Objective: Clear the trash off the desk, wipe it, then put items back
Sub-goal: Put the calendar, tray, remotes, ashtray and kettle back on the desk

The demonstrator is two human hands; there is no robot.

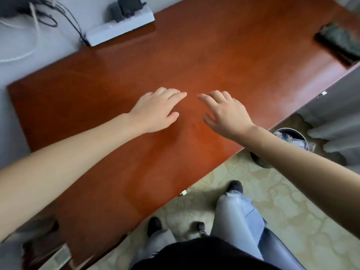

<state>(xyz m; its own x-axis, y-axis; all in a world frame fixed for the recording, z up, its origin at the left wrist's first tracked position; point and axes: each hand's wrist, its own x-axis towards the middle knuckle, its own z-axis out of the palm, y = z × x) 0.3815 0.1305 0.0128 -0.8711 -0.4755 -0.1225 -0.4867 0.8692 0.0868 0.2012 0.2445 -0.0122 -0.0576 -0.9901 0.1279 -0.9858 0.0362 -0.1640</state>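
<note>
Your left hand (155, 112) and right hand (226, 114): fingers straight, loosely together, empty, above the desk (214, 55). Dark object (339, 41): blurred, cut off. Waste bin (292, 136): partly hidden behind your forearm.

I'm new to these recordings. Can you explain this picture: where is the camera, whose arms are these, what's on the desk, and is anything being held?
There is no machine here. A person wears a wide-angle camera on the head, so you look down along their own bare arms; their legs and shoes show at the bottom.

The left hand and right hand are spread, palms down, over the middle of a reddish-brown desk. Neither holds anything. Whether they touch the wood cannot be told.

On the desk, a white power strip with dark plugs sits at the far left corner, and a dark flat object, too blurred to name, lies at the far right. On the floor to the right of the desk stands a bin with trash in it.
</note>
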